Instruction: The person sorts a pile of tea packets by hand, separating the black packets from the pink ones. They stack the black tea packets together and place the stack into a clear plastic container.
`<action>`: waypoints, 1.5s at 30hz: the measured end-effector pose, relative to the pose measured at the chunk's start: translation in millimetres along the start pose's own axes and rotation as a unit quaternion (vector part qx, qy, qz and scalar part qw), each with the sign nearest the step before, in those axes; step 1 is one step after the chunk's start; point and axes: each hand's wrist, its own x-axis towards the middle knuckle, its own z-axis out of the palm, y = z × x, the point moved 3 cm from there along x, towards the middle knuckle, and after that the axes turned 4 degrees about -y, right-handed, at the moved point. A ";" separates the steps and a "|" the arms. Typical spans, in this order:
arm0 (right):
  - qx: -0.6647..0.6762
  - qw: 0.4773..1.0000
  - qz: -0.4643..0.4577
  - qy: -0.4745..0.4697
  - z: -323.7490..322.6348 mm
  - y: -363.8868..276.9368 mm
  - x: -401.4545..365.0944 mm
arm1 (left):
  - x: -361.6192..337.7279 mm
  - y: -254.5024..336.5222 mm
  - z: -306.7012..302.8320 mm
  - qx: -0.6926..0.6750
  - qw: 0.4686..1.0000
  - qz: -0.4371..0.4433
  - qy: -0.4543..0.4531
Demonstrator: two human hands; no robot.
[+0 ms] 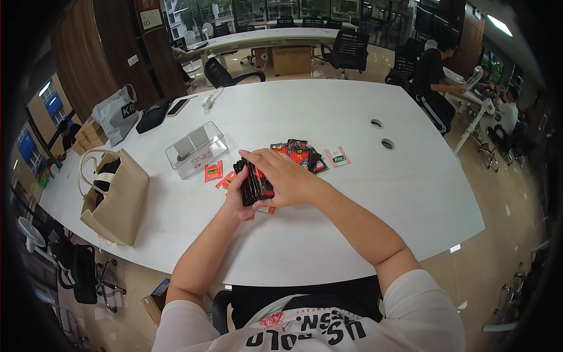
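A thick stack of black and red packets (251,186) is held between both my hands above the white table. My left hand (236,198) grips its left and lower side, fingers wrapped round it. Across the top and right side lies my right hand (287,177), closed on the same stack. Just beyond my right hand is a loose pile of black and red packets (300,155). A pink and white packet with green lettering (338,156) lies to its right. Small red packets (214,171) lie left of my hands, with others partly hidden under them.
A clear plastic divided box (196,150) stands left of the packets. Further left are a beige tote bag (126,196), a grey bag (116,115), a black pouch (153,115) and a phone (178,107). A white charger (207,103) lies at the back; a person (433,76) sits beyond the right edge.
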 end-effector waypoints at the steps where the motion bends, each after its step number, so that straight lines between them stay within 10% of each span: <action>1: -0.003 1.000 -0.006 0.006 0.4 0.3 -0.2 | 0.1 -0.3 -0.9 0.000 1.000 -0.003 -0.001; 45: 0.012 1.000 0.017 -0.009 6.0 3.9 -0.6 | -0.6 -3.4 -8.2 0.031 0.998 -0.047 -0.026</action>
